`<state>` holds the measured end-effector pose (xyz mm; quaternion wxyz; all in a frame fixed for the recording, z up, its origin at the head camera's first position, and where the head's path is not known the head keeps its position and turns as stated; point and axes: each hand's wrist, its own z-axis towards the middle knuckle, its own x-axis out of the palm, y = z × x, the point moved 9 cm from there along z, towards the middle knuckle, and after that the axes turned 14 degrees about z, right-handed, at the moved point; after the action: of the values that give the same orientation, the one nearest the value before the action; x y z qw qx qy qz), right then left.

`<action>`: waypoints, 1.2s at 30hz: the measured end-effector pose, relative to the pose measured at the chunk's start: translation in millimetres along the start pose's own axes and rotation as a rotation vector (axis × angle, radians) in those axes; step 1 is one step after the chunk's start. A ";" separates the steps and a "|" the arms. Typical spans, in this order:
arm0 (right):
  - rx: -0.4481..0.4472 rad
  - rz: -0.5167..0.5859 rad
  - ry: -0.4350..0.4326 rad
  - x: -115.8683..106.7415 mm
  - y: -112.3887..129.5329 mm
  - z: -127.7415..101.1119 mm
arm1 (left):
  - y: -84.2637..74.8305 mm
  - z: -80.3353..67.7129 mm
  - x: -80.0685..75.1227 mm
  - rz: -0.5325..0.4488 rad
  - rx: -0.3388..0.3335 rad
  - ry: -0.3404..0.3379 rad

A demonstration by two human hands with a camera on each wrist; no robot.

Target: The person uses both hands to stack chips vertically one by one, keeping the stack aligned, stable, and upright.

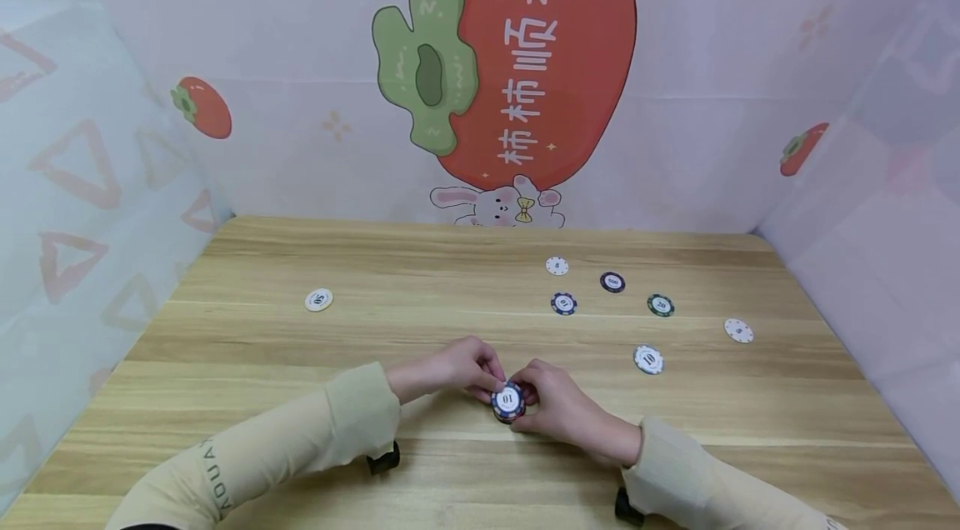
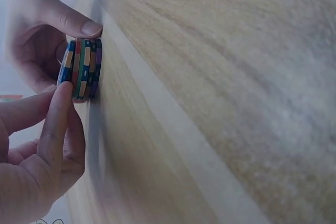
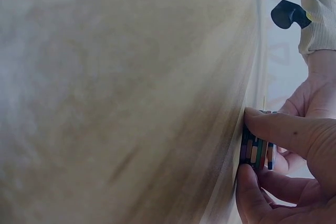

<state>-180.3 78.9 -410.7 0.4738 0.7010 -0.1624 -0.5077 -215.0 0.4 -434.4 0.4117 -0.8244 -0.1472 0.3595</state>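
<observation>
A short stack of poker chips (image 2: 87, 74) stands on the wooden table, with blue, red, green and purple edges showing in the left wrist view. On its top lies a blue chip marked 10 (image 1: 508, 402), which sits slightly askew. My left hand (image 1: 461, 365) pinches that top chip at its edge between thumb and fingers. From the other side my right hand (image 1: 561, 409) grips the stack, thumb and fingers on opposite sides of it, as the right wrist view shows. Fingers cover part of the stack's sides.
Loose chips lie flat on the table (image 1: 420, 263). A white 50 chip (image 1: 318, 300) is at the left. To the right are a light-blue 10 chip (image 1: 648, 359), a green 20 chip (image 1: 661, 305), a dark 500 chip (image 1: 612, 282) and several others. Printed cloth walls surround the table.
</observation>
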 end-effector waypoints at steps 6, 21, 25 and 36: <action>-0.011 -0.004 -0.002 -0.3 0.2 0.3 | 0.0 0.6 -0.5 0.017 0.000 -0.016; -0.004 -0.016 0.002 -0.3 0.5 0.8 | -0.9 -1.2 -1.5 0.053 -0.011 -0.037; 0.003 -0.020 0.009 0.0 0.4 1.0 | -2.6 -2.8 -4.5 0.098 0.007 -0.039; 0.025 -0.032 0.002 -0.4 -0.6 1.0 | -22.3 -10.7 -21.4 0.505 0.275 -0.077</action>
<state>-181.5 78.9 -411.0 0.4569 0.7099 -0.1573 -0.5124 -221.1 -3.5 -402.5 0.4111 -0.7571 0.0974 0.4982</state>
